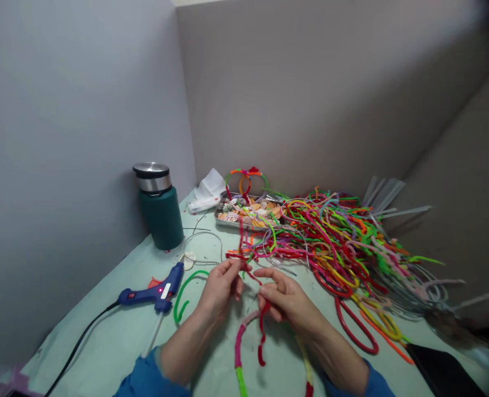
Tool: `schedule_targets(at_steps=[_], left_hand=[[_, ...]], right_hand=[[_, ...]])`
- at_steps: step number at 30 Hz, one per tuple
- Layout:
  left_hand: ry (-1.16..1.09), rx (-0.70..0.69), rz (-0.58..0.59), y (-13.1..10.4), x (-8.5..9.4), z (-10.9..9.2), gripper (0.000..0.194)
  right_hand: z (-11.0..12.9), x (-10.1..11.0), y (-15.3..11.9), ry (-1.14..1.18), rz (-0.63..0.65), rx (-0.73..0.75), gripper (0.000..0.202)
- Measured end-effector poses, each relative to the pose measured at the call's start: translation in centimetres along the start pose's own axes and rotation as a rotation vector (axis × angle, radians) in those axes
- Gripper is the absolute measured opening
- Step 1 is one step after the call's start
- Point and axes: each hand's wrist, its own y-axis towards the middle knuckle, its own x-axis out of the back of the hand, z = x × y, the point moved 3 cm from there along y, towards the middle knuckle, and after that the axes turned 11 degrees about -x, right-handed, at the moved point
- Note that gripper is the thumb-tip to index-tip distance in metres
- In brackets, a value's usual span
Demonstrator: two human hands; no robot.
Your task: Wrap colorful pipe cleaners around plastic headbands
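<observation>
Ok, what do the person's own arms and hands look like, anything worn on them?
The left hand and right hand are bare, without gloves. The left sleeve and right sleeve are plain blue, leaving both forearms uncovered. No watch or bracelet shows.

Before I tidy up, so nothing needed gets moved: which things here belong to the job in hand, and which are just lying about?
In the job, or likely so:
red strips, in the left hand and right hand
multicoloured hoop, partly in view
glue gun
pile of coloured strips
tray of small pieces

Seemingly just lying about:
bottle
crumpled white sheet
black object, unclear what
</observation>
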Motion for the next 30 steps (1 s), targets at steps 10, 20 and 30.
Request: schedule_targets(at_steps=[10, 20, 30], left_hand=[[-0.149, 0.030, 0.060, -0.5, -1.1, -0.8, 0.025], [-0.055, -0.004, 0.168, -0.8, -1.3, -0.9, 0.033], [-0.211, 0.059, 0.069, -0.4, -1.1, -0.3, 0.029]], right_hand=[[-0.2, -0.2, 0.3, 0.090, 0.000, -0.095, 0.030], [-0.2, 0.6, -0.1, -0.065, -0.072, -0.181, 0.017], [0.5, 1.1, -1.8, -0.297, -0.120, -0.104, 0.020]])
